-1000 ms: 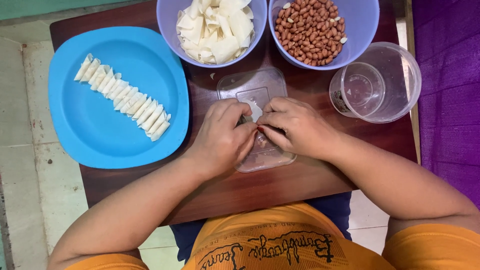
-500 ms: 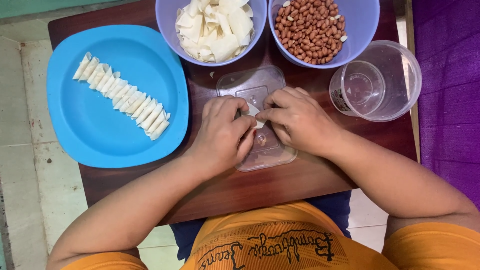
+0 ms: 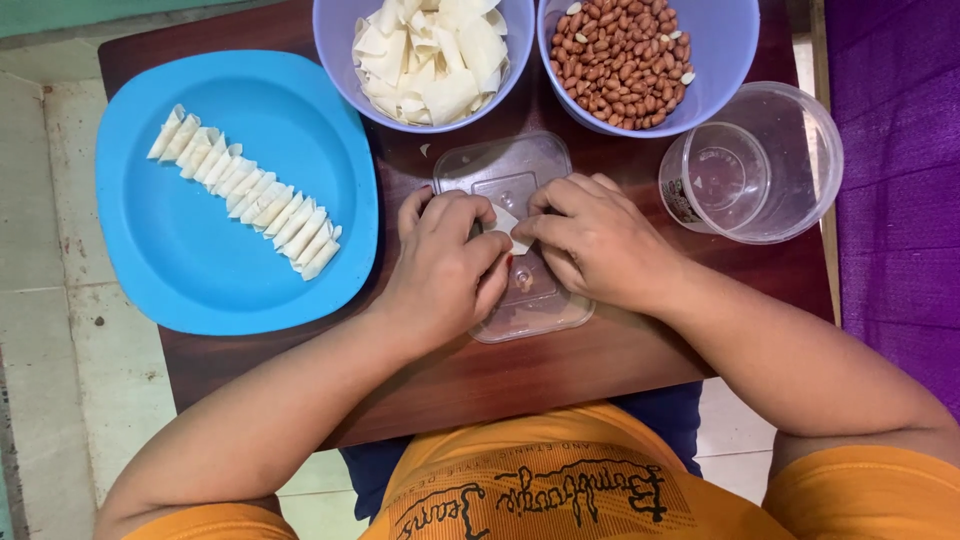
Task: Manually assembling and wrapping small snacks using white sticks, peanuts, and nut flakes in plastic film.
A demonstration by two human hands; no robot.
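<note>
Pinching a small white wrapper (image 3: 508,230) between them, the left hand (image 3: 445,265) and right hand (image 3: 595,240) meet over a clear plastic lid (image 3: 520,190) at the middle of the bench (image 3: 600,360). Each grip is closed on the wrapper: the fingertips of both hands press its edges from either side, so only a small pale corner shows between them. Whether anything lies folded inside it, I cannot tell. The lid lies flat under the hands, its far edge showing beyond the knuckles and its near corner past the left palm.

Just beyond the lid stand two lilac bowls side by side: the wrapper bowl (image 3: 345,60), heaped with white squares, and the peanut bowl (image 3: 725,50), full of red-skinned nuts. To the right of the hands, near the right wrist, a clear tub (image 3: 800,170) lies tipped on its side. Left of the hands sits a blue plate (image 3: 200,270), carrying a slanted row of folded rolls (image 3: 245,190), each touching its neighbour.
</note>
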